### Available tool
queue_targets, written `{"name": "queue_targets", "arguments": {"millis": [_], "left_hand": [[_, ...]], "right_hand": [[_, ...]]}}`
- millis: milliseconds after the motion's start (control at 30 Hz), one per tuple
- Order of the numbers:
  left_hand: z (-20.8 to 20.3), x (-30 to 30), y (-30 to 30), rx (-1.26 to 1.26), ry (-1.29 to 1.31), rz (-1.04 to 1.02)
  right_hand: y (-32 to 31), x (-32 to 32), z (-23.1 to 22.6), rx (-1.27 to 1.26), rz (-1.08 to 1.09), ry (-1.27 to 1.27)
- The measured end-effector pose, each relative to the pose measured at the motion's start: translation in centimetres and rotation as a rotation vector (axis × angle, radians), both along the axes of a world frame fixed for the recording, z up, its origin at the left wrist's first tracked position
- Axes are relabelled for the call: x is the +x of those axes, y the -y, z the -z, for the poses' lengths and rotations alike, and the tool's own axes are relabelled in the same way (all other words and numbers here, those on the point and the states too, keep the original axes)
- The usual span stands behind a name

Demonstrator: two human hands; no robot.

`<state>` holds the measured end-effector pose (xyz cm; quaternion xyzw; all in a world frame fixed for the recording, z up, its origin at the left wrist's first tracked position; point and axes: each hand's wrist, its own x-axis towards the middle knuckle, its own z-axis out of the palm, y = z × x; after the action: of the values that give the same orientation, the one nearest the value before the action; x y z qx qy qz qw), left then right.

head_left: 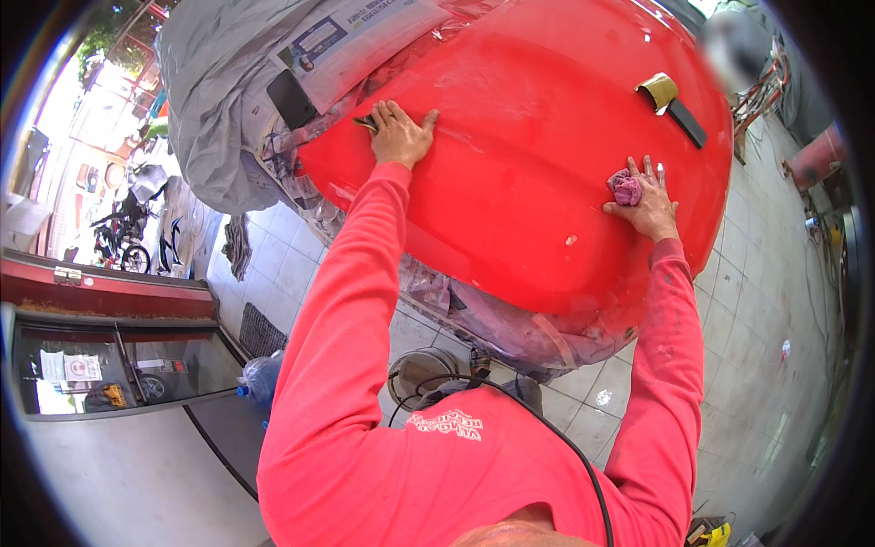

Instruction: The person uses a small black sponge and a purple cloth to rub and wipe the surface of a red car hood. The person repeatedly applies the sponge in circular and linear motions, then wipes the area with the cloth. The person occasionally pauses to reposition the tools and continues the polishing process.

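Observation:
A glossy red car hood [510, 182] spreads out in front of me, with pale, dull patches on it. My left hand [401, 137] lies on its left part, pressing a small folded piece of sandpaper [366, 123] that shows at the fingertips. On the right part rests my right hand [652, 202], fingers stretched, with a crumpled pink-purple cloth [625, 188] between thumb and fingers. Farther up on the right, a curled yellowish sheet of sandpaper [660, 90] lies against a dark, bar-shaped block [687, 125].
Grey sheeting [205, 100] and newspaper [365, 41] cover the car beside the hood; a black flat object [292, 98] lies there. Below the hood stands a round bucket [421, 376]. A black cable [565, 438] crosses my body. A plastic jug [262, 378] is at left.

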<state>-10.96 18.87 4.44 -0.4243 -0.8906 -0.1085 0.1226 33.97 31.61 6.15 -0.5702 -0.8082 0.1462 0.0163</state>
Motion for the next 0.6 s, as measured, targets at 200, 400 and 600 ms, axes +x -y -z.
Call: {"name": "queue_targets", "arguments": {"millis": [200,400,600], "left_hand": [[0.2,1.0,5.8,-0.103,0.064,0.239],[-2.6,-6.1,4.7,-0.199,0.011,0.274],[-3.2,-13.0,12.8,-0.318,-0.007,0.599]], "right_hand": [[0.0,1.6,0.0,0.014,0.038,0.016],[0.0,-0.2,0.1,0.016,-0.003,0.003],[0.1,0.4,-0.3,-0.015,0.042,0.041]]}}
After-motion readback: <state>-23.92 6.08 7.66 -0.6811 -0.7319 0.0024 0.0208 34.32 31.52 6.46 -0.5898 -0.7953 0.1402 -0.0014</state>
